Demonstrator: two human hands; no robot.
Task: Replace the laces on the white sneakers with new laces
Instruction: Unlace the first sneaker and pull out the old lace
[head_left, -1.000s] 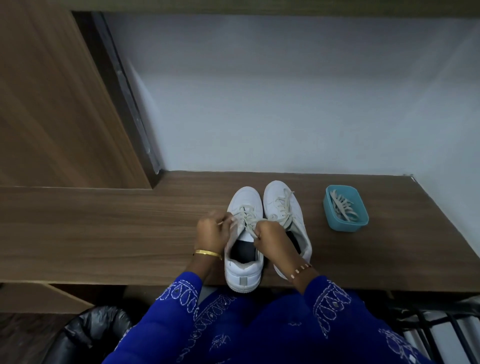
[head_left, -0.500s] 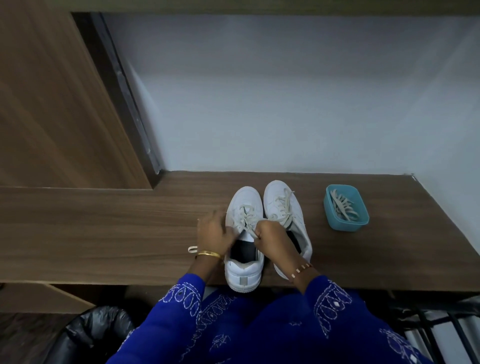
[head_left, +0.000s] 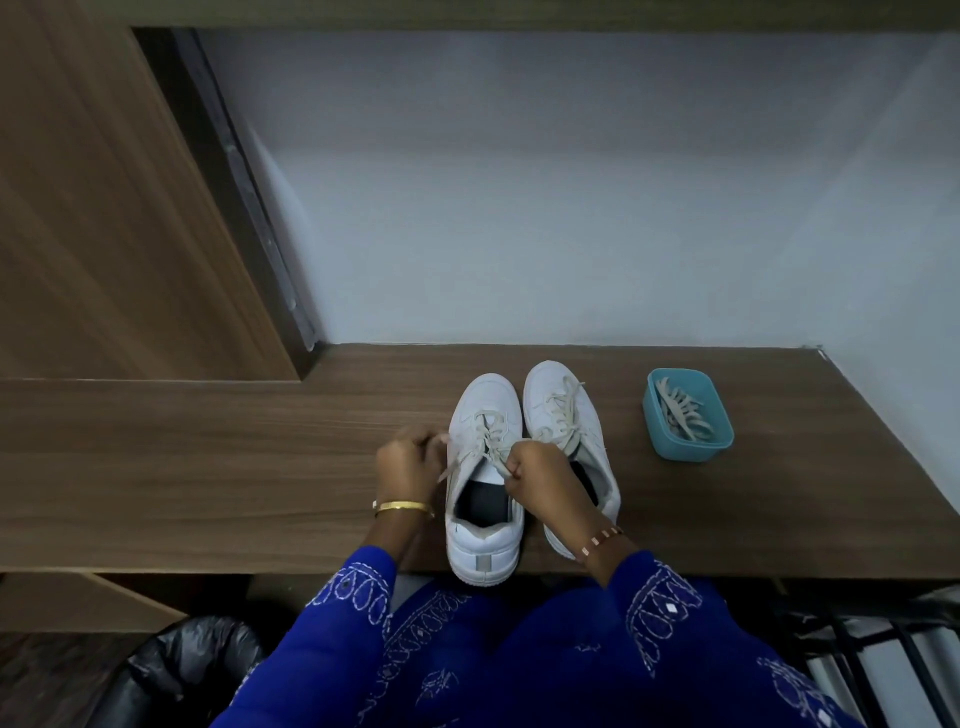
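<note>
Two white sneakers stand side by side on the wooden desk (head_left: 208, 467), toes pointing away from me. The left sneaker (head_left: 484, 540) has its cream lace (head_left: 491, 434) partly threaded. My left hand (head_left: 408, 462) pinches one lace end at the shoe's left side, and a strand runs down past my wrist. My right hand (head_left: 540, 478) pinches the other lace end over the tongue. The right sneaker (head_left: 563, 410) is laced, and my right wrist covers its heel.
A teal plastic tub (head_left: 691, 447) holding loose cream laces sits on the desk to the right of the shoes. A wooden panel (head_left: 104, 208) rises at the left, a white wall behind. A black bin bag (head_left: 176, 670) lies below the desk edge.
My left hand drew its lace end out to the left, down toward the desk, then back up beside the shoe. My right hand stayed on its lace end above the tongue.
</note>
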